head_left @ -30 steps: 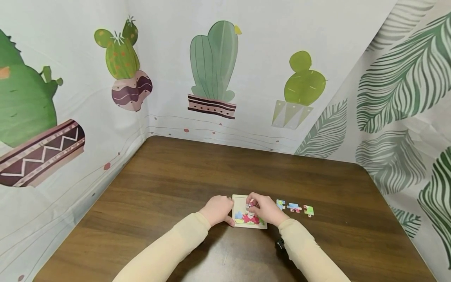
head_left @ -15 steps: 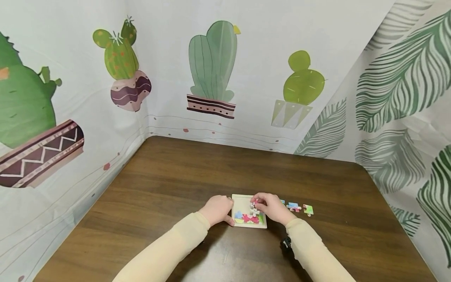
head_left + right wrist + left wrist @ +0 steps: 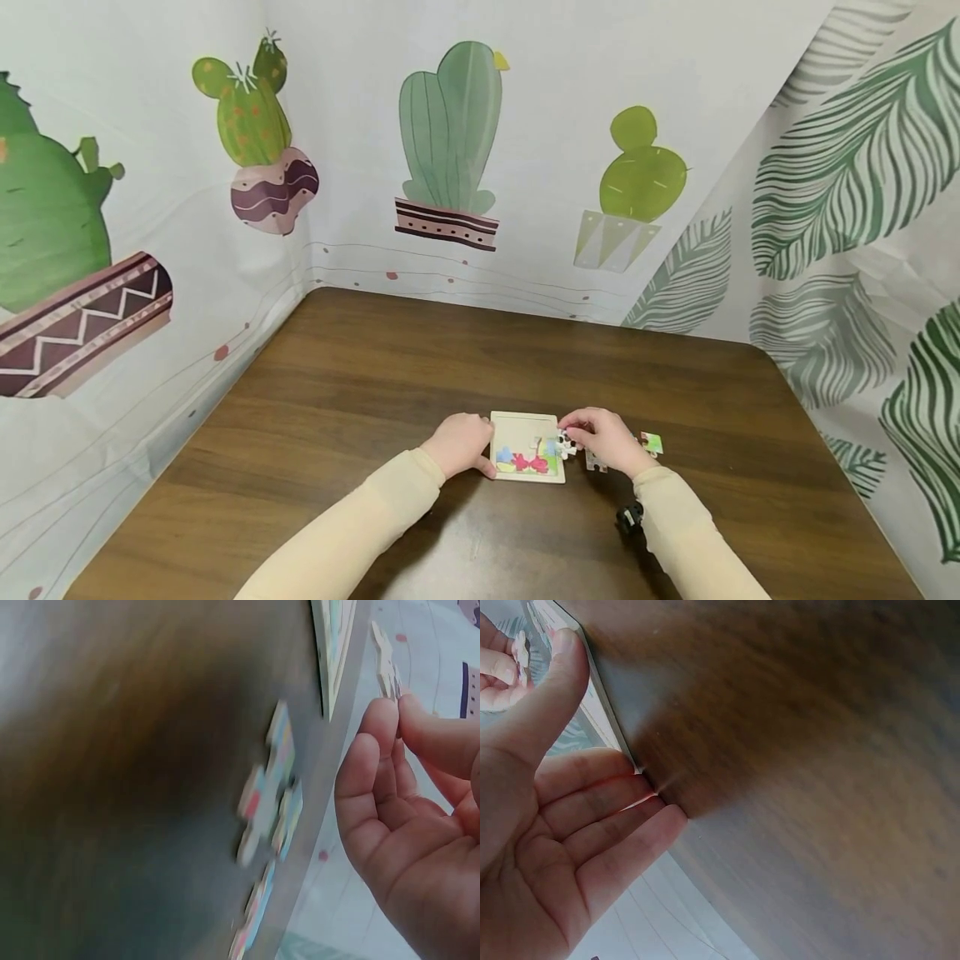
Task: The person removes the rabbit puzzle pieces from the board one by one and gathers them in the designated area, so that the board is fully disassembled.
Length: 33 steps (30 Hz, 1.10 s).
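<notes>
A small puzzle tray (image 3: 517, 427) with a pale wooden rim lies on the table, its near part filled with pink, blue and green pieces. My left hand (image 3: 459, 444) braces its left side; in the left wrist view the thumb (image 3: 566, 664) rests at the rim and the other fingers lie nearly straight. Just off the tray's right edge, my right hand (image 3: 606, 438) pinches a whitish puzzle piece (image 3: 567, 447) between thumb and fingertips. The right wrist view shows this puzzle piece (image 3: 384, 660) edge-on, raised above the table.
Loose puzzle pieces lie right of the tray, partly covered by the right hand: a green one (image 3: 652, 442) and another (image 3: 596, 462) below the palm. A brown wooden table (image 3: 420, 358) meets a cactus-print cloth (image 3: 540, 275) at the back.
My right hand has moved right, from over the tray to past its right edge, carrying the puzzle piece and covering some loose pieces. The left hand stays at the tray's left side.
</notes>
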Available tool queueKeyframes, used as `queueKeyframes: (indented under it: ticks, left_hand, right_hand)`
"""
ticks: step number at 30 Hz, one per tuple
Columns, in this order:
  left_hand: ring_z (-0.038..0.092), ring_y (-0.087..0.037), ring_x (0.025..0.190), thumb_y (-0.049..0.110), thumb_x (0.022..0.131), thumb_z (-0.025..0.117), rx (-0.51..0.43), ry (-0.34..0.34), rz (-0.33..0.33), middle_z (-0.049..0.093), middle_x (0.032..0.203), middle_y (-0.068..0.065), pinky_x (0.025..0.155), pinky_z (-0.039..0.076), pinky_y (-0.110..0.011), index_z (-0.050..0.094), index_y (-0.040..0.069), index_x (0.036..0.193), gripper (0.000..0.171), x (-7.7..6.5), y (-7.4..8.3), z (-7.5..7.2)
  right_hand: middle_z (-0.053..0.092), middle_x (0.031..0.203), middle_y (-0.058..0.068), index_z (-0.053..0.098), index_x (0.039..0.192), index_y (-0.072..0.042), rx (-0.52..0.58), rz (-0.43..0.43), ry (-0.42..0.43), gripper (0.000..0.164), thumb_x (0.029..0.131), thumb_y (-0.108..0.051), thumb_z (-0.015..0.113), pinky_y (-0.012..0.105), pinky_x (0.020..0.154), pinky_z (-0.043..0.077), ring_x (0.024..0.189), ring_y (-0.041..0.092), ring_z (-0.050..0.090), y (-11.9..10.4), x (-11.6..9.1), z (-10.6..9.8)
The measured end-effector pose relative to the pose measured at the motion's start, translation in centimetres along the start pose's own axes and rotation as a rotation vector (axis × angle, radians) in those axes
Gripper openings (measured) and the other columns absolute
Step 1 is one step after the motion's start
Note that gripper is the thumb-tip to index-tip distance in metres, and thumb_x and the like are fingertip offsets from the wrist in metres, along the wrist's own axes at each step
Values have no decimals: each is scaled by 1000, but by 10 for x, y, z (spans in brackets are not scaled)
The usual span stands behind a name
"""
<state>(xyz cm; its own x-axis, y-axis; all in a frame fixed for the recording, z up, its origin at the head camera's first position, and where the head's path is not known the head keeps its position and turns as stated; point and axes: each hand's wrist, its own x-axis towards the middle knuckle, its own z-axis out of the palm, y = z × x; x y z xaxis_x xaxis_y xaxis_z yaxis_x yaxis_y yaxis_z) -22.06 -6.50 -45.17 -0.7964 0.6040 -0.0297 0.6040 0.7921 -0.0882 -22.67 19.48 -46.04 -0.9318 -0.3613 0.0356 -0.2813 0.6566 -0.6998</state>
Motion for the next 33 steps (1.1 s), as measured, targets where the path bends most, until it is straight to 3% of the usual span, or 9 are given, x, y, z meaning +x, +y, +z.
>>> queueKeyframes:
  ticks: [5, 13, 25, 33]
  left_hand:
    - [65, -16, 74, 57, 61, 78, -3, 13, 8, 67, 81, -1, 66, 52, -28, 66, 10, 87, 55, -1, -1, 1]
    - [65, -16, 74, 57, 61, 78, -9, 13, 1, 67, 80, 0, 67, 52, -28, 66, 11, 85, 54, -1, -2, 0]
    - [65, -16, 74, 57, 62, 78, -11, 3, 6, 67, 82, -1, 66, 51, -28, 67, 10, 89, 56, -1, 0, 0]
    - [65, -16, 73, 57, 61, 77, 4, 19, 14, 67, 82, -1, 65, 51, -28, 66, 10, 88, 56, -1, 0, -1]
  right_hand:
    - [66, 81, 4, 69, 99, -1, 21, -9, 3, 14, 88, -7, 64, 23, 54, 46, 62, 13, 57, 12, -12, -13]
    - [66, 78, 4, 68, 94, -1, 49, 76, 14, 13, 83, -8, 70, 27, 56, 49, 61, 15, 58, 32, -31, -31]
    - [66, 76, 3, 70, 91, -1, -8, 123, -58, 11, 82, -7, 70, 26, 55, 48, 62, 12, 57, 44, -51, -48]
    - [64, 76, -1, 68, 81, -7, -135, 156, -3, 5, 79, -6, 73, 27, 61, 48, 67, 12, 57, 49, -51, -43]
